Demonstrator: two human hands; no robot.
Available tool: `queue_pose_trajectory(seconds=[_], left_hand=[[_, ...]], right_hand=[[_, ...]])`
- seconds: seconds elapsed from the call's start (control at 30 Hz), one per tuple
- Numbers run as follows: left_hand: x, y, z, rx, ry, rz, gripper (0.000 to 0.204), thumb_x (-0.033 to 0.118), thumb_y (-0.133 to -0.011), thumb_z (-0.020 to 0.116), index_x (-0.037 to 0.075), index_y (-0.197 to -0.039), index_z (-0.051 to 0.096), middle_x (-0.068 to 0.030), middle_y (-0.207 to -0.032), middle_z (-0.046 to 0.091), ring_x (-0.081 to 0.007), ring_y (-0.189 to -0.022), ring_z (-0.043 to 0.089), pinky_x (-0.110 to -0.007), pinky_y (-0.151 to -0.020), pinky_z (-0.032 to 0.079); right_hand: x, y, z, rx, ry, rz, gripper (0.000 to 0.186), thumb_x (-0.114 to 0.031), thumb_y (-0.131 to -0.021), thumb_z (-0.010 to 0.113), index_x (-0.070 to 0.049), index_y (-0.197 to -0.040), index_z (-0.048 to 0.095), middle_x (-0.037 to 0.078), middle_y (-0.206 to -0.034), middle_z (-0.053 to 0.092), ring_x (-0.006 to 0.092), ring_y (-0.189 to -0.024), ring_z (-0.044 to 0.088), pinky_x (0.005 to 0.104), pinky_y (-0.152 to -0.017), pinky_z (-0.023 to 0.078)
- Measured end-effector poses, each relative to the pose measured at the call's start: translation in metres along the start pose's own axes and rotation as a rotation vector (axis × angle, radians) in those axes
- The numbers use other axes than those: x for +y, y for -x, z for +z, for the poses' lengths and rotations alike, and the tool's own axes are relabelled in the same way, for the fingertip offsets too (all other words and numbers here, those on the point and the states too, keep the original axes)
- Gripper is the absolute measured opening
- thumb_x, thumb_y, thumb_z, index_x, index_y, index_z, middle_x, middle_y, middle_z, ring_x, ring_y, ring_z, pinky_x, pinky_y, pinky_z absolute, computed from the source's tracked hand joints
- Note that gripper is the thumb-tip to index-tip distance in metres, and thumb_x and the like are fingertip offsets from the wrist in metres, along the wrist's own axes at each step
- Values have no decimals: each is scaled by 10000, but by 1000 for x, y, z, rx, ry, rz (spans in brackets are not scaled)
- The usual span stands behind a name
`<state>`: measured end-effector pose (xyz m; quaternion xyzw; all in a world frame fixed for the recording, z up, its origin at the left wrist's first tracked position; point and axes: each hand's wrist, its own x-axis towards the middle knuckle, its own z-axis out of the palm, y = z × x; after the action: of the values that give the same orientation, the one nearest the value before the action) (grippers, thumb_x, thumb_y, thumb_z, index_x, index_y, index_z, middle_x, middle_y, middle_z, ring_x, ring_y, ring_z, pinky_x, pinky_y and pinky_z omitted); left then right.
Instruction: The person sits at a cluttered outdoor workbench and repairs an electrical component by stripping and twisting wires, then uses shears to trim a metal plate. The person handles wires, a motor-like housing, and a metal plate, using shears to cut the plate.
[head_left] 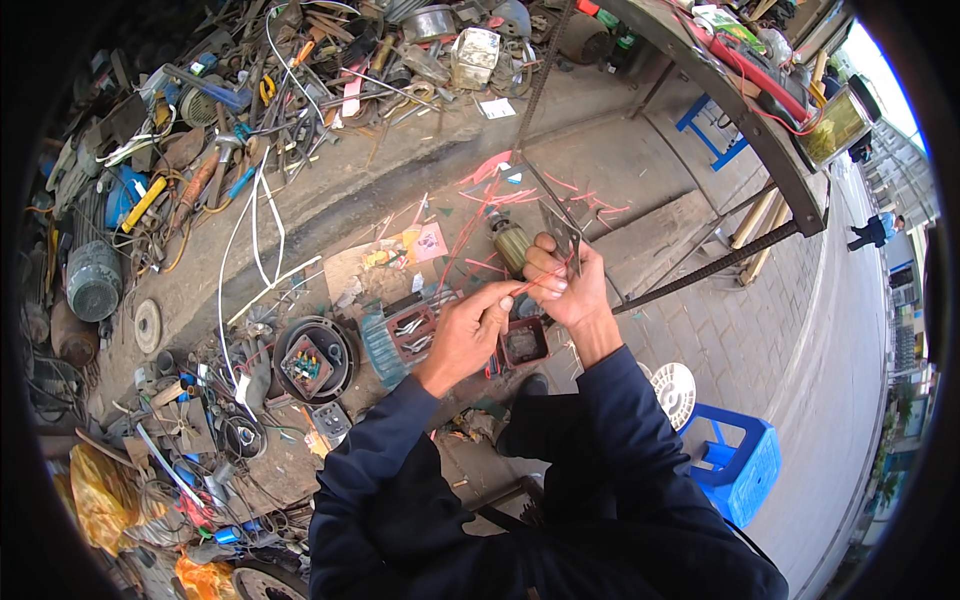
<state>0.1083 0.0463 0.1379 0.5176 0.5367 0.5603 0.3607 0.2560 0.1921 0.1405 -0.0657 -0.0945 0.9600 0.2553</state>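
My left hand (pixel 468 330) is closed, pinching thin red wire (pixel 527 288) between thumb and fingertips. Just to its right, my right hand (pixel 570 290) is closed too, on the same wire. A dark, narrow metal tool (pixel 574 255) sticks up from the right fist; its kind is hard to make out. Beyond the hands, an electric motor armature (pixel 510 245) with copper-coloured windings lies on the ground. Cut bits of red tubing (pixel 515 196) are scattered behind it. Below the hands sits a small red-brown square tray (pixel 524 342) with dark contents.
A teal tray with a red compartment box (pixel 412 335) stands left of my hands, beside a round black basin (pixel 312 360). Heaped tools and scrap (pixel 215 130) fill the left and back. A metal rack (pixel 760 140) rises at right, with a blue stool (pixel 738 465) nearer me.
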Motion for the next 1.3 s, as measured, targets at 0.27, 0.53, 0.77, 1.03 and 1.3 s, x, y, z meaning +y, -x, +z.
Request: queue_pose_trajectory(seconds=[0.27, 0.53, 0.77, 1.03, 1.3], left_hand=[[-2, -2, -3, -27, 78, -38, 303, 243, -1104, 558, 19, -1253, 696, 14, -692, 559, -64, -632, 526, -260, -608, 452], [-2, -2, -2, -21, 83, -49, 315, 260, -1102, 566, 12, -1243, 699, 17, -683, 547, -63, -628, 518, -258, -609, 443], [-5, 0, -4, -22, 106, -61, 315, 259, -1093, 585, 14, -1252, 701, 11, -732, 579, -61, -661, 524, -258, -623, 451], [-3, 3, -5, -25, 26, -25, 289, 233, -1077, 612, 7, -1220, 723, -12, -823, 648, -74, -707, 561, -262, -651, 475], [-2, 3, -4, 12, 7, 37, 246, 168, -1056, 621, 22, -1230, 715, -53, -759, 637, -92, -652, 580, -288, -603, 489]], right_hand=[[-2, 0, 4, 37, 47, -20, 241, -253, -1023, 456, -97, -850, 520, -27, -639, 379, 104, -498, 358, 266, -455, 308], [0, 0, 8, 148, 262, -58, 231, -252, -1040, 477, -81, -888, 503, 12, -668, 427, 111, -513, 376, 265, -460, 304], [11, 5, 9, 224, 474, -138, 215, -245, -1055, 547, -94, -916, 485, 65, -757, 522, 136, -551, 427, 267, -496, 325], [15, 22, 6, 210, 395, -171, 167, -223, -1039, 610, -114, -951, 521, 47, -815, 573, 141, -577, 442, 304, -533, 360], [22, 20, 11, 311, 434, -211, 136, -209, -1035, 630, -117, -973, 550, 27, -793, 576, 150, -587, 479, 303, -541, 378]])
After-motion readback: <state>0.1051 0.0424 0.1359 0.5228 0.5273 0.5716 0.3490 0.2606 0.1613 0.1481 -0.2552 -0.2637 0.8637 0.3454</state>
